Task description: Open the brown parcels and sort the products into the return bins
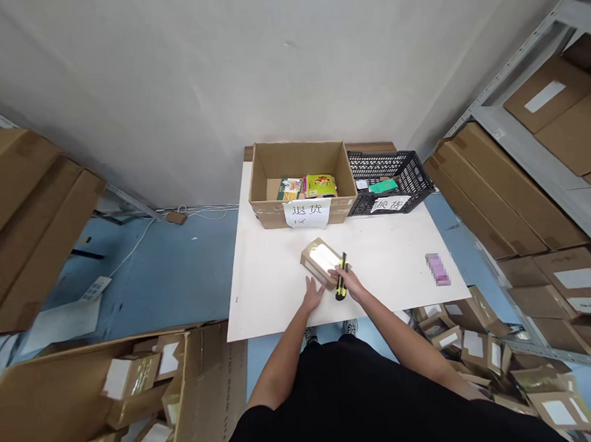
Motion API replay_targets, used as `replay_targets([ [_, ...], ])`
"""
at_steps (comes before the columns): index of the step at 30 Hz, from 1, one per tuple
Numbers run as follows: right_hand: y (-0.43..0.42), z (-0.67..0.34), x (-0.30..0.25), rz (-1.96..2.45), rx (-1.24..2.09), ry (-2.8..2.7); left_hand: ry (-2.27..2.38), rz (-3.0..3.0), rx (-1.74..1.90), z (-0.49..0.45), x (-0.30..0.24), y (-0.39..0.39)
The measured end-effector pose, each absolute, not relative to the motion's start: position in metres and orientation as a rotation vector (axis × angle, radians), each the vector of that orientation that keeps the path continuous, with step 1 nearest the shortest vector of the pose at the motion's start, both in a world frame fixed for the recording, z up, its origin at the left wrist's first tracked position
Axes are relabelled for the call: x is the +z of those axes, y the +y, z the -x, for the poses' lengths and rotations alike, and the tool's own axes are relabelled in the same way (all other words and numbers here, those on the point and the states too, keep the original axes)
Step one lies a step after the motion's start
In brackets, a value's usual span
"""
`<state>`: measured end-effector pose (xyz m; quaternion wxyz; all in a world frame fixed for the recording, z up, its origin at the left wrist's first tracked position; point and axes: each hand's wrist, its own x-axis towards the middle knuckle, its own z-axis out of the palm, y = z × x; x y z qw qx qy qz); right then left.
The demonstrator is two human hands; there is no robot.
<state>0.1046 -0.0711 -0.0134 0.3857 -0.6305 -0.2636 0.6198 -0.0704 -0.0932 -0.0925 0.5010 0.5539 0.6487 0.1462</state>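
A small brown parcel with a shiny white label lies on the white table. My left hand rests flat on the table against the parcel's near corner, fingers stretched out. My right hand is closed around a yellow and black utility knife, whose tip lies against the parcel's right edge.
At the table's far edge stand an open cardboard box holding books and a black plastic crate, both with paper signs. A pink item lies at the right. Boxes of small parcels sit on the floor at both sides; shelves line the right.
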Motion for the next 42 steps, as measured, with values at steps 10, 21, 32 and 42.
replay_targets([
  [10, -0.084, -0.102, -0.011, 1.820, 1.476, -0.560, 1.814, -1.616, 0.536, 0.065, -0.052, -0.051],
  [21, -0.049, -0.134, 0.027, 2.002, 1.125, -1.219, 1.711, -1.758, 0.004, 0.036, -0.035, 0.016],
  [32, 0.029, -0.095, 0.024, 2.163, 0.952, -1.828, 1.504, -1.922, -0.169, 0.043, -0.035, 0.026],
  [42, 0.027, -0.098, 0.002, 2.282, 0.995, -1.872, 1.463, -1.836, -0.212, 0.047, -0.039, 0.036],
])
